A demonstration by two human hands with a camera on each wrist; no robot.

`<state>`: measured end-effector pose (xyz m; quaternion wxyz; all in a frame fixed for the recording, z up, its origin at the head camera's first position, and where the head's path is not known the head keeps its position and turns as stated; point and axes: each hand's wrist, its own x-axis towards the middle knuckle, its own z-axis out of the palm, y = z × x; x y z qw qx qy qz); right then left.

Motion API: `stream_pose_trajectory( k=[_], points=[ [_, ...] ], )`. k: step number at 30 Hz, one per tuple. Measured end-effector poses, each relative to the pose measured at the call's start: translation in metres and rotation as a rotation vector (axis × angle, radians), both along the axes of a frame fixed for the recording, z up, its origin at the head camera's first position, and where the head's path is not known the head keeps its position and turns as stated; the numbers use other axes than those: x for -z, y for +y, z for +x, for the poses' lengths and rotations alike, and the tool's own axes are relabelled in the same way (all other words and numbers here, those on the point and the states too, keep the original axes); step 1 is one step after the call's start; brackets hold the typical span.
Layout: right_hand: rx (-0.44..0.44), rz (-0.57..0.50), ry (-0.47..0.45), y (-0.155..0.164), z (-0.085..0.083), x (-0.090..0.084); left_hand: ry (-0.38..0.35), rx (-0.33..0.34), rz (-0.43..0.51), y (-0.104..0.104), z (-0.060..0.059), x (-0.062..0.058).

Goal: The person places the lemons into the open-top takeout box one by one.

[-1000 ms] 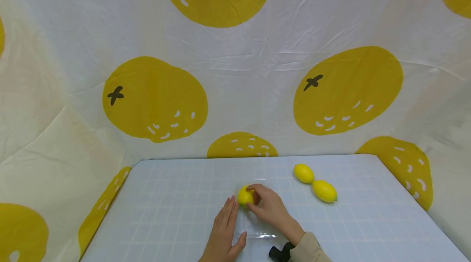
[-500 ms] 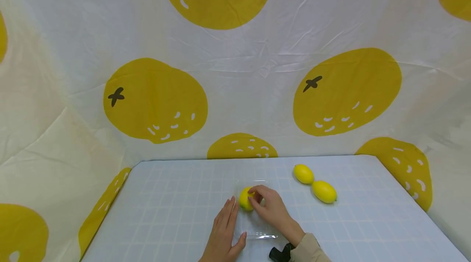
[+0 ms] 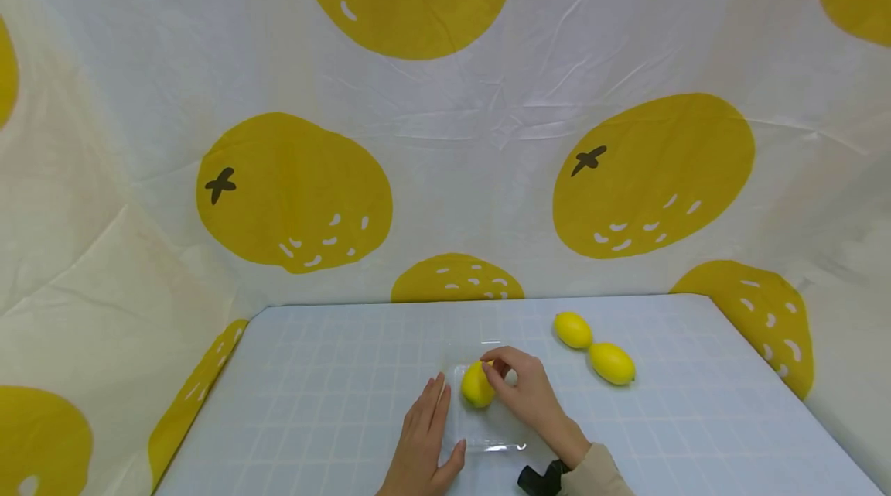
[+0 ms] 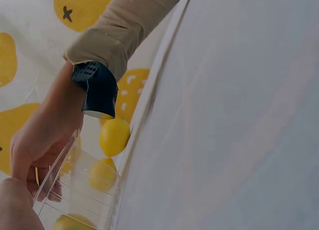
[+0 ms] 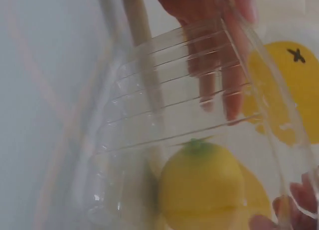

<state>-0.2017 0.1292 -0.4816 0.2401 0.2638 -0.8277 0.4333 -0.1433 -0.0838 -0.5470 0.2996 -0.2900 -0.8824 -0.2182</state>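
Observation:
A clear plastic container (image 3: 487, 430) lies at the middle of the table. In it sits a yellow lemon (image 3: 477, 385), its green tip showing through the clear wall in the right wrist view. My left hand (image 3: 426, 434) rests along the container's left side, fingers straight and together, thumb apart near the front rim. Over the container, the thumb and index finger of my right hand (image 3: 522, 388) come together at the lemon's upper right edge, pinching there. In the left wrist view the lemon (image 4: 74, 222) shows at the bottom, partly cut off.
Two more lemons (image 3: 573, 330) (image 3: 612, 364) lie close together behind and right of the container. A black device (image 3: 543, 479) is on the right wrist. A pale cloth (image 3: 334, 380) covers the table, and a fruit-print curtain (image 3: 473, 194) hangs behind it.
My right hand has shifted right, its thumb and index finger drawing together. The lemon has moved a little right and nearer inside the container. The left hand stays in place.

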Motion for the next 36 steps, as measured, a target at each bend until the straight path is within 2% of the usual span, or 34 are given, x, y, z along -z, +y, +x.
stream_pose_trajectory(
  k=[3,9,13,16,18,23,27,31,36],
  points=[
    [0.013,-0.015,0.026,0.007,0.0,-0.002,-0.032,-0.017,-0.013,0.0,0.001,0.0],
    [0.102,-0.028,0.071,0.031,-0.003,-0.005,-0.026,-0.008,-0.01,0.001,0.0,0.0],
    [0.16,-0.055,0.146,0.051,-0.007,-0.009,-0.035,-0.005,-0.015,0.0,0.0,0.001],
    [0.224,-0.075,0.191,0.068,-0.012,-0.014,-0.039,-0.009,-0.019,0.0,0.001,0.001],
    [0.276,-0.087,0.174,0.08,-0.014,-0.017,-0.03,-0.009,-0.016,0.0,0.0,0.001],
    [0.377,-0.093,0.035,0.112,-0.015,-0.02,-0.023,-0.014,-0.014,0.001,0.0,0.002],
    [0.415,-0.016,-0.126,0.137,-0.013,-0.017,-0.03,-0.021,-0.015,0.001,0.001,0.002],
    [0.4,0.079,-0.296,0.156,-0.011,-0.014,-0.038,-0.036,-0.03,0.002,0.001,0.003],
    [0.335,0.198,-0.428,0.173,-0.008,-0.011,-0.027,-0.046,-0.034,0.002,0.001,0.003]
  ],
)
